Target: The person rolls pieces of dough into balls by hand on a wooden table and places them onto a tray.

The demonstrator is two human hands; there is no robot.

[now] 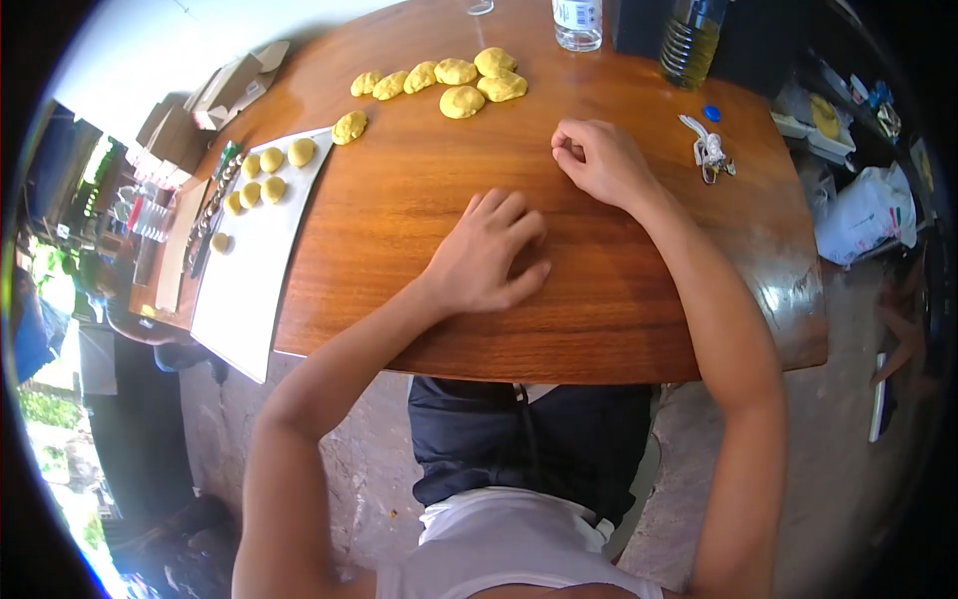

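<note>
Palm down over the wooden table, my left hand has its fingers bent and the thumb apart; nothing shows in it, though the underside of the palm is hidden. My right hand is further forward and to the right, fingers curled in against the thumb; what they hold, if anything, is hidden. Beyond both hands lie several yellow dough lumps in a loose cluster. One more dough lump sits by a white tray at the left. Smooth small dough balls rest on the tray's far half.
A clear bottle and a ridged bottle of yellowish liquid stand at the back. A blue cap and a white cord bundle lie at the right. Cardboard boxes are at the far left. The table's front edge is near my waist.
</note>
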